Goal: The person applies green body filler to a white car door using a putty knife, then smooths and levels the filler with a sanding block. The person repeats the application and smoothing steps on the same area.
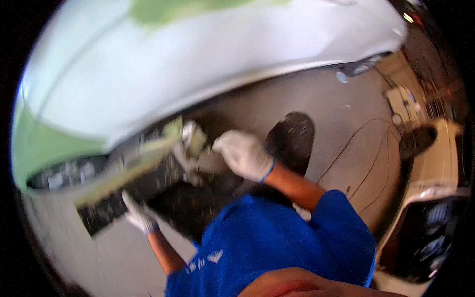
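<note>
Two white-gloved hands: my right hand (243, 154) fingers curled on blurred grey-green tool (190, 141); left hand (138, 214) fingers unclear, under dark panel (148, 190).

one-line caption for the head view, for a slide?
Two white-gloved hands, left and right, work at the dark opening under a white car body panel patched with green filler; details blurred.

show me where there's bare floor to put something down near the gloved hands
Bare grey floor lies right of the right hand, between the white car panel and the cream car, crossed by thin cables. Another patch sits lower left, below the left hand. Between the hands it is crowded with dark parts.
</note>
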### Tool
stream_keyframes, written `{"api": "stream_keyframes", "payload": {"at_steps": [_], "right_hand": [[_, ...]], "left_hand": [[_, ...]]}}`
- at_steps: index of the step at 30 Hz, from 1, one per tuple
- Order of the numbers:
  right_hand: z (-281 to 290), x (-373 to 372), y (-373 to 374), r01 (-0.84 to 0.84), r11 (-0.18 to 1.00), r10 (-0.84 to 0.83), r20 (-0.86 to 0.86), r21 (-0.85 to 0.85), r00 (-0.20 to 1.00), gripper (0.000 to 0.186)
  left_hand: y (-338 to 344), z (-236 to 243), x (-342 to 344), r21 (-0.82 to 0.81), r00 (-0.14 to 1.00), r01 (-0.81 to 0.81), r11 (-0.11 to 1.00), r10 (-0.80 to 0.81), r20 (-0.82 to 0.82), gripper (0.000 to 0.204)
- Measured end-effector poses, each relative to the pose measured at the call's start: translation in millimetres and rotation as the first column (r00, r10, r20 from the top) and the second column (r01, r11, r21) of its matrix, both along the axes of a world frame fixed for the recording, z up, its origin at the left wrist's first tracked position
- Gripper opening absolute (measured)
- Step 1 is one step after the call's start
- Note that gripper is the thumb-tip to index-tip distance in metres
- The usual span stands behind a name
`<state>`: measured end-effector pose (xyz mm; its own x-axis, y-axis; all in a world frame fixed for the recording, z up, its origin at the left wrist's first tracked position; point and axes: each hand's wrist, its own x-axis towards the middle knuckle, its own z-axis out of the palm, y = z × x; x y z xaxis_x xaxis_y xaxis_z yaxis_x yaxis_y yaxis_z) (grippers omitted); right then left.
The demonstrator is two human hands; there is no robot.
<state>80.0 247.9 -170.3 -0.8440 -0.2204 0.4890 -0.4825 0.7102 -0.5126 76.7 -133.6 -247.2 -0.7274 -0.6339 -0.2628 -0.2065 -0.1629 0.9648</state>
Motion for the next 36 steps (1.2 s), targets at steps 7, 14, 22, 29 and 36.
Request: {"api": "stream_keyframes", "payload": {"at_steps": [7, 14, 22, 29, 36], "right_hand": [[-84.2, -86.7, 54.1, 0.179, 0.983, -0.128, 0.569, -0.035, 0.812, 0.024], [-245.5, -141.3, 8.5, 0.176, 0.939, -0.341, 0.745, 0.294, 0.574, 0.049], [-451.4, -129.8, -45.2, 0.937, 0.317, 0.364, 0.931, -0.148, 0.024, 0.07], [-335.1, -77.6, -18.2, 0.653, 0.756, -0.34, 0.833, -0.034, 0.437, 0.043], [-97.0, -41.9, 11.9, 0.394, 0.71, 0.014, 0.571, -0.584, 0.821, 0.033]], "left_hand": [[17.6, -40.9, -4.2, -0.079, 0.99, -0.036, 0.996, 0.025, -0.137, 0.05], [10.1, -58.8, 19.0, -0.035, 0.967, -0.122, 0.992, 0.111, -0.228, 0.042], [25.6, -26.7, 19.1, -0.195, 0.977, -0.019, 0.981, -0.023, -0.211, 0.034], [25.2, -30.5, 32.2, -0.246, 0.98, -0.066, 0.967, 0.017, -0.198, 0.041], [32.6, -5.9, 14.5, -0.137, 0.963, 0.038, 0.99, -0.073, -0.258, 0.044]]}}
